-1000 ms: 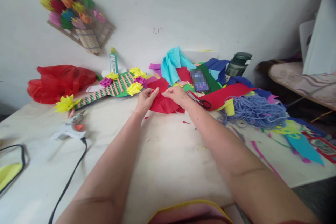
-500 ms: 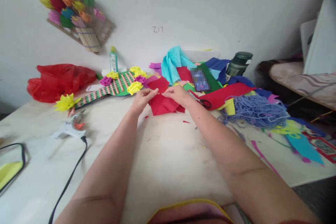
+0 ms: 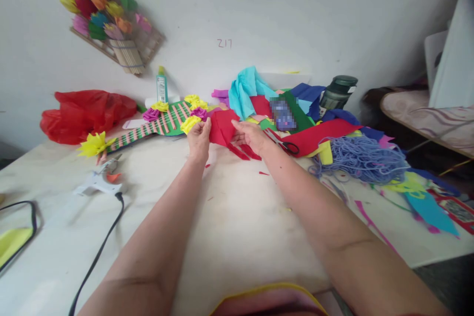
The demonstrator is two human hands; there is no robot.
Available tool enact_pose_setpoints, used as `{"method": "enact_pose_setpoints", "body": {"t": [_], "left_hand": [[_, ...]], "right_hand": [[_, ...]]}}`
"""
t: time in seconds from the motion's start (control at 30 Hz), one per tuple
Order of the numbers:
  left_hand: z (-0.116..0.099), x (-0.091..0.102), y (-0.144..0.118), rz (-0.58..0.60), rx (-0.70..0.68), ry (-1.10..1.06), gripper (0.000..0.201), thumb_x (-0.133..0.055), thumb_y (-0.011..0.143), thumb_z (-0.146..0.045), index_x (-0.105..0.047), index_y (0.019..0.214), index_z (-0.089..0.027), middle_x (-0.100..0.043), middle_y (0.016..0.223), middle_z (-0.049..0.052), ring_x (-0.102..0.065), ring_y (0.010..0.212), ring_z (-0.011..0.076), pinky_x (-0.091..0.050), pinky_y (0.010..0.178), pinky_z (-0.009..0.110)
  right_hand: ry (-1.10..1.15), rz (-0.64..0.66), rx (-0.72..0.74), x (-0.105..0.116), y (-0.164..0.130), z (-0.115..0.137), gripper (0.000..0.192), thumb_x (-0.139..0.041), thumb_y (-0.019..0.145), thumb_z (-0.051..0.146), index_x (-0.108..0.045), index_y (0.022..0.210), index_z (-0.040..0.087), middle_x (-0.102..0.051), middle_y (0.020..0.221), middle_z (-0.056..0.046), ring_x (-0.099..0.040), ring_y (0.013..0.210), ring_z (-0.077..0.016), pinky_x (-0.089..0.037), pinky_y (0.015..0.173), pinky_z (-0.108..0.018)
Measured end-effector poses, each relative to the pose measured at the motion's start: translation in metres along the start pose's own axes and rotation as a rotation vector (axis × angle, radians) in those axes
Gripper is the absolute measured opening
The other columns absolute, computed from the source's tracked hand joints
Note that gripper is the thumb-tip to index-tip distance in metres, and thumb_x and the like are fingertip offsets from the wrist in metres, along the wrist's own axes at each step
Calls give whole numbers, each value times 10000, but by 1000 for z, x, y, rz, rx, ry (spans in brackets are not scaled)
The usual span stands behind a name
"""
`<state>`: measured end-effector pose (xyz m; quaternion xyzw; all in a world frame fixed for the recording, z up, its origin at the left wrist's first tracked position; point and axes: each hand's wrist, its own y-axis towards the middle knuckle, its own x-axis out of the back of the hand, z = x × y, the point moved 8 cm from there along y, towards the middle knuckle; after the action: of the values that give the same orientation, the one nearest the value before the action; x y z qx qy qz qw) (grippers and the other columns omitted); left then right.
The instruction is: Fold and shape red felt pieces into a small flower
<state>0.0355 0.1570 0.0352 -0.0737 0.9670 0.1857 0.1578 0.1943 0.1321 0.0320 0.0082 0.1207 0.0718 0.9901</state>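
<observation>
My left hand pinches the left edge of a red crepe paper piece between thumb and fingers. The piece is raised over the table and creased, with its lower part hanging toward the right. At its right edge is my right hand, palm turned inward, thumb and fingers apart; whether the fingertips touch the paper is hard to tell. Scissors with black handles lie just right of that hand. A green paper guitar with yellow and purple paper flowers lies beyond my left hand.
A hot glue gun with a black cord rests at left. Blue yarn, a long red paper strip, a phone and a dark bottle crowd the right. A red plastic bag sits at the back left.
Both hands held the paper's upper edge close together; now they are apart. The left has turned upright at the left edge, the right has opened, and the paper is turned and folded narrower.
</observation>
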Motion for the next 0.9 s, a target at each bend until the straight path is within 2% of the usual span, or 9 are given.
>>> {"method": "enact_pose_setpoints", "body": {"t": [0.1,0.2,0.27,0.43,0.53,0.73,0.9], "left_hand": [[4,-5,-4,35,58,-83,313,-715,646,-419,-516,661,-178,-539,605,-33,-482,537,80,-392,523,211],[8,-12,-7,129,146,-132,325,-763,582,-371,-535,703,-174,-577,638,-28,-526,559,91,-408,531,210],[10,-13,-8,202,194,-118,313,-761,580,-364,-551,700,-166,-570,611,-28,-524,539,91,-396,508,205],[10,-8,-5,342,247,-35,292,-745,605,-385,-582,697,-162,-554,561,-26,-503,486,87,-371,464,206],[10,-5,-5,354,254,5,308,-764,581,-385,-575,670,-159,-539,528,-37,-467,448,70,-358,453,201],[11,-10,-10,351,269,-5,307,-766,573,-373,-565,649,-154,-524,505,-39,-441,425,58,-331,430,190],[12,-10,-11,376,306,-16,314,-777,544,-341,-576,700,-157,-535,521,-39,-467,439,67,-354,439,193]], "right_hand": [[-28,-109,19,5,2,-3,218,-709,673,295,-531,685,169,-598,543,19,-551,447,-101,-435,421,-205],[-70,-183,77,13,3,0,269,-707,663,276,-465,599,178,-538,462,53,-490,386,-81,-389,385,-189],[-117,-167,101,16,4,2,303,-719,643,287,-443,572,181,-512,434,62,-480,384,-79,-381,381,-187],[-204,-32,77,14,4,3,345,-765,573,326,-451,560,184,-465,422,76,-476,391,-86,-397,380,-204],[-208,14,46,10,2,3,342,-760,582,341,-457,568,184,-463,425,74,-466,388,-85,-395,373,-206],[-196,-66,83,14,2,6,293,-711,651,358,-487,591,180,-520,449,55,-490,403,-87,-401,390,-200],[-225,-50,87,15,3,4,270,-705,644,310,-480,569,182,-503,424,58,-470,378,-89,-385,372,-203]]}}
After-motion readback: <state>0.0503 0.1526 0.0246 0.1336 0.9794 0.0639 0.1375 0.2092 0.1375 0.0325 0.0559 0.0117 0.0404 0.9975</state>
